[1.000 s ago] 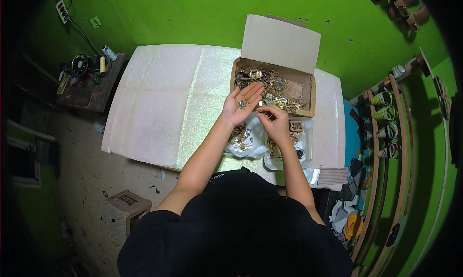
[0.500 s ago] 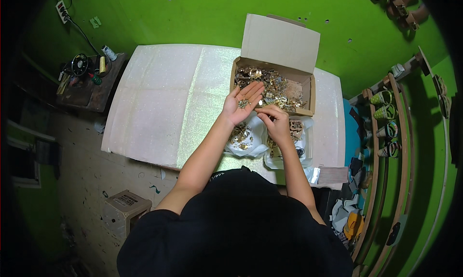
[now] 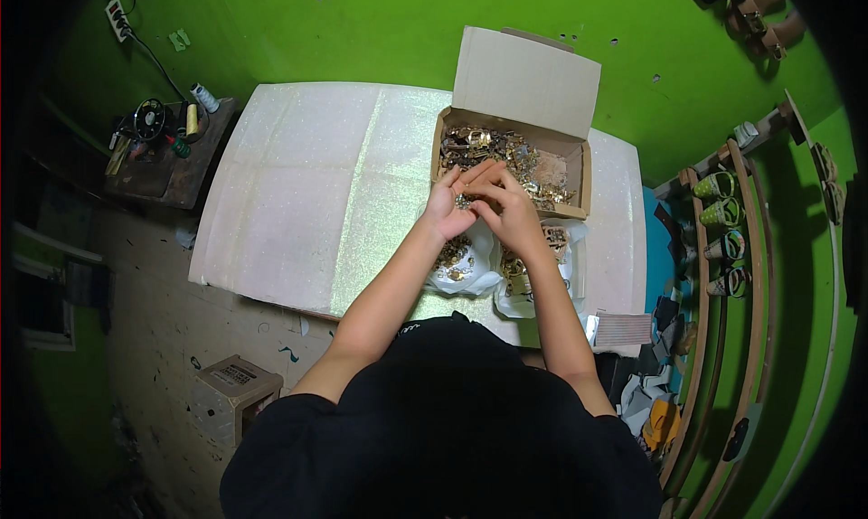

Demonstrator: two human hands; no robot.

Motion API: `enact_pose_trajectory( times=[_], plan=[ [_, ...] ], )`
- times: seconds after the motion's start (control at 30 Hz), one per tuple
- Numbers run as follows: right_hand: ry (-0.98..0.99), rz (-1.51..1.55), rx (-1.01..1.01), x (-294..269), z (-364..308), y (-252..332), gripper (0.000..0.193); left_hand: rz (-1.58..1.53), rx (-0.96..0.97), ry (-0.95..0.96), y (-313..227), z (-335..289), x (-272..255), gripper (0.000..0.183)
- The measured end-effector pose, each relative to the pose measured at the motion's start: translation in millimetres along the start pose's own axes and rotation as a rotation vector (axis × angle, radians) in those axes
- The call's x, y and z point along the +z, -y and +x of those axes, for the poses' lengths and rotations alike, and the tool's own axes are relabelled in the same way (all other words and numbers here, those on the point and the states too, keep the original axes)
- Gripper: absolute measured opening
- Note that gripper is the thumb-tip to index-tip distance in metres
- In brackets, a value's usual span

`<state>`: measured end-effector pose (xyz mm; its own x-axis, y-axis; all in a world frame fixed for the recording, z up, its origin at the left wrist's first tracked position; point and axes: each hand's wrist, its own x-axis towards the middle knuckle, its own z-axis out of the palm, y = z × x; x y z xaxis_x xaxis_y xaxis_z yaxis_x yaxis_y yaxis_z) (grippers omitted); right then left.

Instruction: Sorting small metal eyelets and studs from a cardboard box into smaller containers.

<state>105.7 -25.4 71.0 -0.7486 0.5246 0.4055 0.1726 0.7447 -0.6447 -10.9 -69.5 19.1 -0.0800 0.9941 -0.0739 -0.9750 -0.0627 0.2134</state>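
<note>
My left hand is palm up above the front edge of an open cardboard box, its fingers stretched toward the far side. A small pile of shiny metal pieces lies in its palm. Over that palm my right hand is bent, thumb and fingertips drawn together at the pile; whatever they pinch is too small to make out. Gold and silver-coloured metal fittings fill much of the box. Below my hands are a white plastic-lined container of small gold pieces and a white tray with more fittings, partly hidden by my right forearm.
The box stands on a table with a shimmering whitish cover, against a green wall. A striped grey piece lies at the front right corner. Sandals hang on a wooden rack at right. A small side table holds thread spools.
My right hand has moved up and left, from beside the left palm to over it, fingertips now at the metal pieces. The left hand has shifted slightly, its fingers a little more curled.
</note>
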Motion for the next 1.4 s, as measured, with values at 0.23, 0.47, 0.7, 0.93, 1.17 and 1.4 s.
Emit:
enact_pose_trajectory(
  times=[0.23, 0.47, 0.7, 0.93, 1.17, 1.4],
  plan=[
    [0.047, -0.278, -0.17, 7, 8, 0, 0.015, 0.061, -0.007, 0.052, 0, 2, -4, 0.054],
    [0.031, -0.253, -0.175, 12, 9, -7, 0.015, 0.021, -0.023, 0.048, 1, 3, -6, 0.054],
    [-0.021, -0.021, -0.057, 9, 11, -8, 0.012, -0.012, -0.019, 0.031, 2, 6, -9, 0.054],
    [-0.01, 0.078, 0.075, 7, 11, -7, 0.01, -0.033, -0.037, 0.011, 2, 5, -8, 0.054],
    [-0.073, 0.166, 0.055, 5, 6, -13, 0.009, -0.115, -0.014, -0.015, -3, 5, -13, 0.055],
    [0.009, 0.153, 0.114, -5, -3, -10, 0.011, -0.183, 0.008, -0.035, -9, 5, -13, 0.05]
  ],
)
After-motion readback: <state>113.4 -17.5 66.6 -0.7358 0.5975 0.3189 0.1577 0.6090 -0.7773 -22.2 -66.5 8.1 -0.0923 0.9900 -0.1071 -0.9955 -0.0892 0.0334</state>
